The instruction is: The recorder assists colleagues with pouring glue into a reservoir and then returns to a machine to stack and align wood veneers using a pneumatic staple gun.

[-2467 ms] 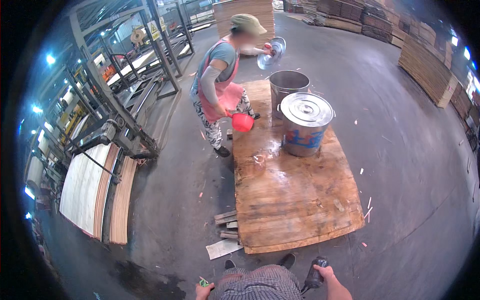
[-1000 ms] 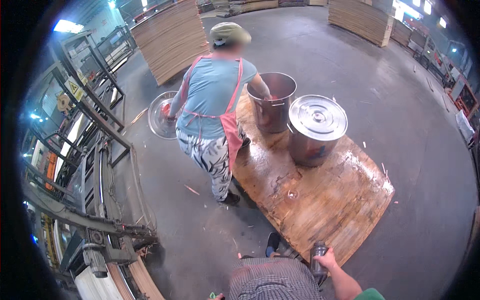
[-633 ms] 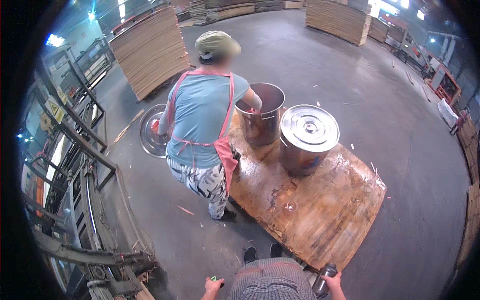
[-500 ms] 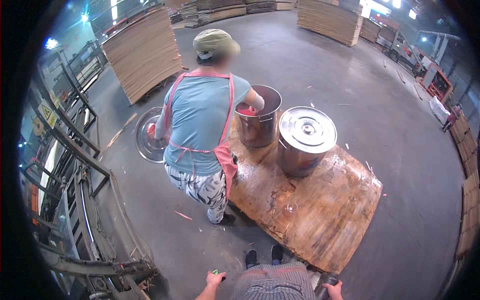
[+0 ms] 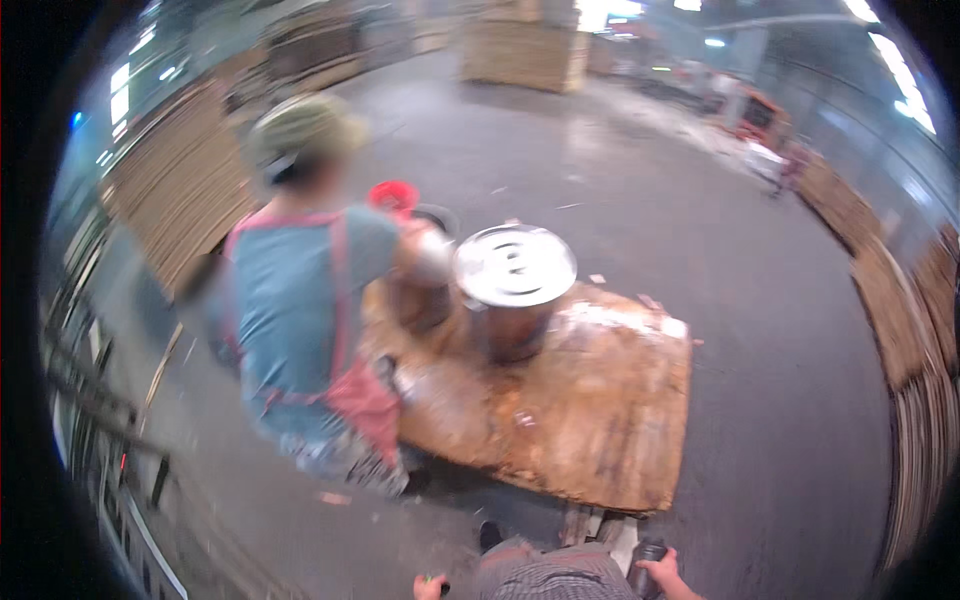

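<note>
At the lower edge, my left hand (image 5: 430, 588) is closed around a small object with green and dark parts, too little of it showing to name. My right hand (image 5: 660, 571) grips a dark cylindrical tumbler (image 5: 648, 562) just beyond the near edge of the wooden board. On that board (image 5: 590, 420) stands a metal pot with a shiny lid (image 5: 515, 265). A second pot (image 5: 420, 300) beside it is partly hidden by a co-worker's arm. The co-worker (image 5: 310, 300), in a pink apron, has a red bowl-like vessel (image 5: 393, 197) by that pot's rim.
Stacks of wooden sheets (image 5: 180, 180) rise at the far left, with more stacks (image 5: 520, 50) at the back and along the right (image 5: 870, 300). Metal machine framing (image 5: 120, 430) runs down the left side. Grey floor (image 5: 770, 400) lies right of the board.
My view has swung right, so the scene sits further left and is blurred. The red vessel has come up out of the pot. Both my hands keep their holds.
</note>
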A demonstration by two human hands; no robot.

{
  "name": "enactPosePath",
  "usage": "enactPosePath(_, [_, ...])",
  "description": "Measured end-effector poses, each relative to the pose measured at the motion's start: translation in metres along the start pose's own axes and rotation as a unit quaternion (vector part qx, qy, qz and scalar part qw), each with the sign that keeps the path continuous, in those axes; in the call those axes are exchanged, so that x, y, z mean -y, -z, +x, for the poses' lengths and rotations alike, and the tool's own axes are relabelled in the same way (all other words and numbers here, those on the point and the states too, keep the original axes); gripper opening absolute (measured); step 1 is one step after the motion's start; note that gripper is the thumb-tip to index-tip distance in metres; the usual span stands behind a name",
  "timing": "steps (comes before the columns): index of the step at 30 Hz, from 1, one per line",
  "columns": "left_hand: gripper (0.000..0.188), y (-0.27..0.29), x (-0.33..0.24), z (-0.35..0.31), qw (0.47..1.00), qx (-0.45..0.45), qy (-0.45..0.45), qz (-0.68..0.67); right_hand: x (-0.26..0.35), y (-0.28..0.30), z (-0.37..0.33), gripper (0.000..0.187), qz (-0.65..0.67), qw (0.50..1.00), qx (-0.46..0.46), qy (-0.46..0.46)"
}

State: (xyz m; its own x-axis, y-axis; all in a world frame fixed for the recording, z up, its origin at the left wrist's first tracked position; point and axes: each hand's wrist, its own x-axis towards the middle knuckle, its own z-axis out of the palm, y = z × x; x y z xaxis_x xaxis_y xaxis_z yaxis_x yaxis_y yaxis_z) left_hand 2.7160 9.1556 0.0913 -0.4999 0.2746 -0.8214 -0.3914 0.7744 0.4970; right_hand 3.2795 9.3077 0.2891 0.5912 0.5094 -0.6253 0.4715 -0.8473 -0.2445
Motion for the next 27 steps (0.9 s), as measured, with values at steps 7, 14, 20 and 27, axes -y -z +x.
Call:
enactPosePath(7, [0.018, 0.018, 0.019, -0.003, 0.758, 0.126, -0.401, 0.499, -0.026, -0.014, 0.006, 0.124, -0.011, 0.996, 0.001, 0.086])
enactPosePath(14, [0.027, 0.027, 0.005, -0.04, 0.986, 0.122, -0.081, 0.078, -0.064, -0.012, 0.0, 0.121, 0.017, 0.996, 0.038, 0.074])
enactPosePath(20, [0.077, 0.015, -0.021, -0.082, 0.994, 0.006, -0.097, 0.057, -0.089, -0.009, 0.015, 0.117, 0.044, 0.995, 0.031, 0.08])
enactPosePath(27, [0.08, 0.022, 0.029, -0.126, 0.991, -0.061, -0.009, 0.12, -0.113, -0.022, 0.024, 0.123, 0.034, 0.993, 0.066, 0.088])
